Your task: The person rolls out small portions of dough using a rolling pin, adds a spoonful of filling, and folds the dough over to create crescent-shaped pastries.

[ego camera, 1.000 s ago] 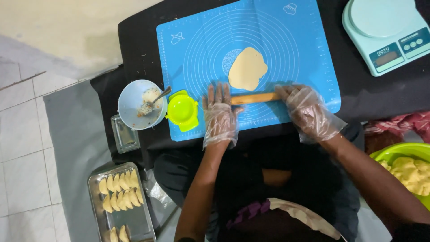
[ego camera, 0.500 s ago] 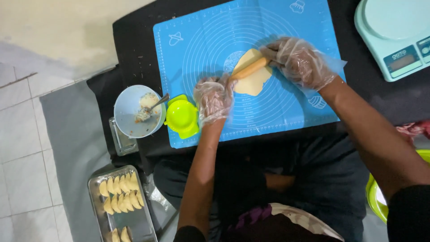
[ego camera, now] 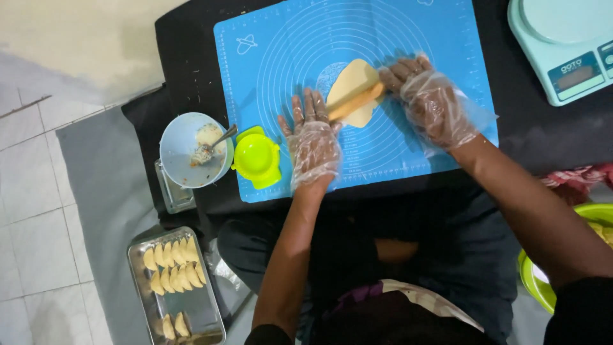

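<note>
Flat-palmed, both gloved hands press a wooden rolling pin [ego camera: 355,101] over the dough disc [ego camera: 350,83] mid blue mat [ego camera: 281,51], left hand [ego camera: 313,137] near, right hand [ego camera: 431,102] far-right, fingers open; dough partly flattened, folded dumplings [ego camera: 171,267] trayed near-left, green press [ego camera: 256,157] unused.

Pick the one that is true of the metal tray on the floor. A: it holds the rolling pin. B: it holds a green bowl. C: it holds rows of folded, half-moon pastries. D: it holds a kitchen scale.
C: the metal tray at the lower left carries rows of pale folded pastries, while the rolling pin lies on the dough under both gloved hands and the scale sits on the black table.
</note>
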